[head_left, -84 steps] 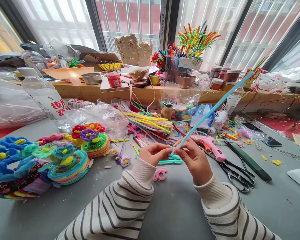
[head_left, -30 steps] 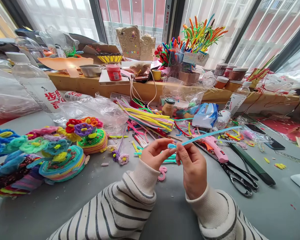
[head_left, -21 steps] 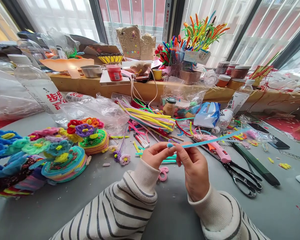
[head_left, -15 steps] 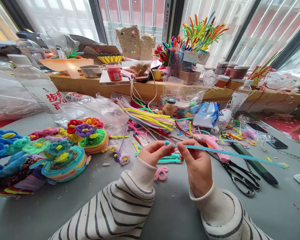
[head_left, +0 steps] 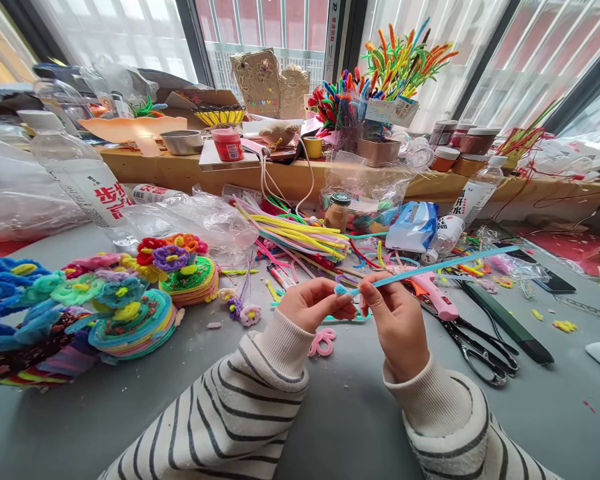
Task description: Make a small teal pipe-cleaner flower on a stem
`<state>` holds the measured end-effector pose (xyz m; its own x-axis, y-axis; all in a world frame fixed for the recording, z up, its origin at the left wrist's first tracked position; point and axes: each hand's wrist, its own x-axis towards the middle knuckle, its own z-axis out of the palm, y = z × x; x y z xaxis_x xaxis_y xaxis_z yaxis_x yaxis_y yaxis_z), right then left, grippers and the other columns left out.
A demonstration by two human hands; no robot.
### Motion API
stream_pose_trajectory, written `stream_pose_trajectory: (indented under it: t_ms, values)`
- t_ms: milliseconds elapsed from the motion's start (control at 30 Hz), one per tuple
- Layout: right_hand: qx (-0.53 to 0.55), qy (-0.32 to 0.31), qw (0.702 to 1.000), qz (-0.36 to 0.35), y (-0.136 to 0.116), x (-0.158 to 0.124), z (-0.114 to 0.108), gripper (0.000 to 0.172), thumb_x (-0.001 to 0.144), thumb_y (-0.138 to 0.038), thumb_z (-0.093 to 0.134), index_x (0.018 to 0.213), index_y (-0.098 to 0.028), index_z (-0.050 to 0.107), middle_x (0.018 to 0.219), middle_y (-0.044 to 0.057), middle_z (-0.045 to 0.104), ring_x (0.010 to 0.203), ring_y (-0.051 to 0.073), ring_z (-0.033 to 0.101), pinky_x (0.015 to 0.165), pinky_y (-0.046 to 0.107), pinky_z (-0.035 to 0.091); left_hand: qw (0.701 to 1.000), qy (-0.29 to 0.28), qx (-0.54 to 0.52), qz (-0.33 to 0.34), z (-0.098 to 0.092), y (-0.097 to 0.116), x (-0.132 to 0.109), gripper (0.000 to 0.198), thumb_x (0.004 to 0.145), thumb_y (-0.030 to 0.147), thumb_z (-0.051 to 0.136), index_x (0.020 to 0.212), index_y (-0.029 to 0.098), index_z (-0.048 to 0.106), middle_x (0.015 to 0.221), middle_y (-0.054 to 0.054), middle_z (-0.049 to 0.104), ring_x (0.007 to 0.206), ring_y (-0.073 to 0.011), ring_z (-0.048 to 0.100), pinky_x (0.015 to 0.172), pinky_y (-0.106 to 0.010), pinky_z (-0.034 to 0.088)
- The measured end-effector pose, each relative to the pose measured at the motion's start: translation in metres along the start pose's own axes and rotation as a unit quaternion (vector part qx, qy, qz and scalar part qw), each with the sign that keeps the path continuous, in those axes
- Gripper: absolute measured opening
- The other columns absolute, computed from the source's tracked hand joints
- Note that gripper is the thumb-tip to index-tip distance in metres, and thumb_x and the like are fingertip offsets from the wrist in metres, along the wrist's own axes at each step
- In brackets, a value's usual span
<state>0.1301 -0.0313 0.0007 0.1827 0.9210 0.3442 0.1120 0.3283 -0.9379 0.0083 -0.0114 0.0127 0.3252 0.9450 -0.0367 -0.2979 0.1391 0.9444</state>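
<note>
A light blue pipe cleaner [head_left: 440, 266] runs between my two hands over the table. Its left end is curled into a small tight coil, pinched by the thumb and fingers of my left hand [head_left: 314, 305]. My right hand [head_left: 395, 319] grips the straight part just beside the coil, thumb on top. From there the long free end slants up to the right, above the pink glue gun [head_left: 441, 293]. Below and between my hands lies a pink looped pipe cleaner [head_left: 323, 342], with turquoise pieces partly hidden behind my fingers.
Black-handled scissors [head_left: 485, 357] and a dark green flat bar [head_left: 510, 325] lie to the right. Fuzzy flower crafts [head_left: 130, 327] stand at left. Behind my hands are a bundle of pipe cleaners [head_left: 300, 233], a small jar [head_left: 338, 212] and a blue-white packet [head_left: 411, 227].
The pipe cleaner's free end has swung from sloping down right to pointing up right. My right hand has shifted slightly right and down, still pinching it; my left hand has barely moved.
</note>
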Motion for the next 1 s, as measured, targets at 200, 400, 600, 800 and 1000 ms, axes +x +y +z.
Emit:
stream_pose_trajectory:
  t_ms: [200,400,600,800,1000]
  values:
    - [-0.006,0.001,1.0,0.001,-0.003,-0.001,-0.001,0.014,0.073,-0.031,0.05,0.071,-0.017,0.047,0.063,-0.002,0.044,0.049,0.007,0.041,0.045,0.021,0.037,0.999,-0.049,-0.011,0.008,-0.001,0.001,0.0,0.017,0.054,0.026,0.066,0.061,0.014,0.055,0.05,0.0,0.06,0.05,-0.0115,0.057,0.052,-0.023,0.047]
    - [0.083,-0.078,0.991,0.074,-0.003,0.0,-0.004,0.018,0.071,-0.034,0.051,0.069,-0.017,0.048,0.056,-0.004,0.043,0.047,0.007,0.041,0.044,0.021,0.036,0.995,-0.101,-0.016,-0.018,-0.001,0.008,-0.003,0.017,0.053,0.026,0.066,0.057,0.013,0.056,0.048,-0.001,0.06,0.046,-0.0124,0.056,0.048,-0.024,0.046]
    - [0.159,-0.181,0.957,0.163,0.001,-0.002,-0.002,0.022,0.07,-0.038,0.051,0.069,-0.017,0.048,0.05,-0.004,0.044,0.043,0.008,0.042,0.042,0.023,0.035,0.979,-0.192,-0.014,-0.065,-0.006,0.011,-0.004,0.012,0.054,0.024,0.065,0.056,0.014,0.058,0.048,-0.003,0.061,0.047,-0.0157,0.058,0.047,-0.027,0.046]
    - [0.136,-0.09,0.972,0.168,0.007,-0.003,0.011,0.027,0.071,-0.04,0.049,0.059,-0.016,0.048,0.049,-0.004,0.043,0.044,0.007,0.04,0.045,0.022,0.034,0.994,-0.1,0.015,-0.04,-0.008,0.013,0.001,0.013,0.053,0.023,0.066,0.052,0.013,0.058,0.046,-0.002,0.06,0.044,-0.0116,0.055,0.046,-0.022,0.043]
    - [-0.122,0.042,0.986,-0.103,-0.011,-0.008,-0.002,0.022,0.073,-0.03,0.049,0.055,-0.018,0.049,0.058,0.0,0.048,0.056,0.012,0.046,0.055,0.026,0.038,0.997,-0.073,0.035,0.018,-0.019,0.021,0.006,0.017,0.054,0.027,0.065,0.052,0.015,0.052,0.047,0.0,0.056,0.045,-0.0109,0.052,0.046,-0.022,0.04]
